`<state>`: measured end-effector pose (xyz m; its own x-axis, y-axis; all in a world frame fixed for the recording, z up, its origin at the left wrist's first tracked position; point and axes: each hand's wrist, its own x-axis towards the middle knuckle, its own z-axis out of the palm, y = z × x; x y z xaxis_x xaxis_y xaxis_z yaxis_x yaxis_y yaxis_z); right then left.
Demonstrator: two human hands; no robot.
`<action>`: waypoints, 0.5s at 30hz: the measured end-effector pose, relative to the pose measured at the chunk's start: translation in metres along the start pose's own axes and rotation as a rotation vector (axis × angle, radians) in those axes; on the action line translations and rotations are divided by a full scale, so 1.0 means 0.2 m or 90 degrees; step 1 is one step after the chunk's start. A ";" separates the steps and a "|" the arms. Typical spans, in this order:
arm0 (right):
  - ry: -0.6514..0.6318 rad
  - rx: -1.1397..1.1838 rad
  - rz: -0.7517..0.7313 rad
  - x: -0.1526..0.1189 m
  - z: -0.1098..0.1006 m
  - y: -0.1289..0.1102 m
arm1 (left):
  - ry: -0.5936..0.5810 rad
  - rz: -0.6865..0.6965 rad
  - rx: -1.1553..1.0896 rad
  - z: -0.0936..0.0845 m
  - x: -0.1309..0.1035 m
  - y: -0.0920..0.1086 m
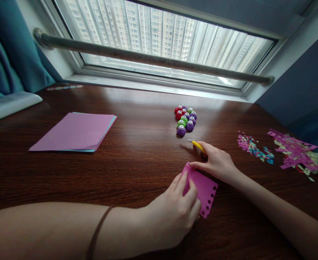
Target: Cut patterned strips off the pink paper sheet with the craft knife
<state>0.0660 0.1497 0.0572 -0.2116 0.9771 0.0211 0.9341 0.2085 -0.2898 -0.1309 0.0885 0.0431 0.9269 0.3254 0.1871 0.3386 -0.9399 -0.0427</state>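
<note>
A small pink paper (203, 186) lies on the dark wooden table, with a row of star-shaped holes along its right edge. My left hand (179, 206) rests over the paper's left part, its fingers bent and pressed on it. My right hand (215, 160) is at the paper's top corner, thumb touching the corner. A yellow pen-like tool (198, 146) with a thin metal tip is held under its fingers, tip pointing up and left. Just beyond the tip sits a cluster of purple, green and red craft punches (190, 125).
A stack of pink and blue paper sheets (77, 131) lies at the left. On the right are tiny punched-out pieces (252, 147) and a heap of cut paper strips (296, 150). A window with a metal bar (148, 57) stands behind the table (137, 173).
</note>
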 end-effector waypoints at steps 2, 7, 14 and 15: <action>0.012 0.018 -0.001 0.00 0.00 0.00 | -0.010 0.000 -0.005 0.00 0.00 0.00; 0.013 0.030 0.020 0.00 0.03 0.00 | -0.007 -0.009 -0.003 0.01 0.00 0.01; 0.082 -0.073 0.018 -0.02 0.08 -0.03 | 0.027 -0.021 -0.010 0.05 -0.01 0.02; 0.081 -0.078 0.018 -0.02 0.08 -0.03 | 0.031 -0.018 -0.010 0.06 -0.01 0.02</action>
<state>0.0567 0.1434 0.0426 -0.1535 0.9785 0.1378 0.9688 0.1765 -0.1738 -0.1291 0.0856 0.0309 0.9081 0.3468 0.2349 0.3617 -0.9320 -0.0222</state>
